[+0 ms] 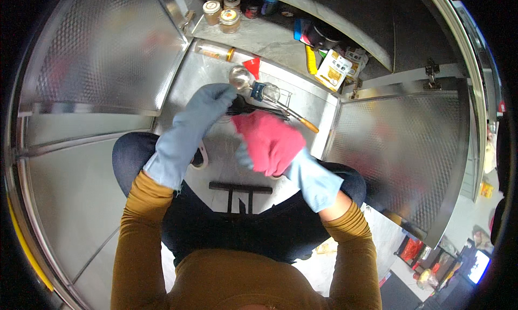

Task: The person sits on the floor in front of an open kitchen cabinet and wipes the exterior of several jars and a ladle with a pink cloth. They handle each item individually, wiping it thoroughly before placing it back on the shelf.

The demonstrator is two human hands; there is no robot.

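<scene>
Both hands wear light blue rubber gloves. My left hand (210,103) has its fingers closed around the dark head of a black kitchen utensil (243,105), whose handle points right. In my right hand (269,146) is a bunched pink cloth (273,142), which covers most of the fingers, just below the utensil. Beyond the hands, in an open metal drawer or tray (190,71), lie a steel ladle (240,77), a round strainer (271,93), a wooden handle (309,125), a red funnel (252,67) and a clear jar with an orange lid (212,51).
Open textured cabinet doors stand at the left (101,51) and right (396,148). The cabinet shelf (259,35) holds several lidded jars (229,20), seasoning packets (334,70) and a yellow item (311,60). My knees are bent on both sides. A black frame (240,187) lies between them.
</scene>
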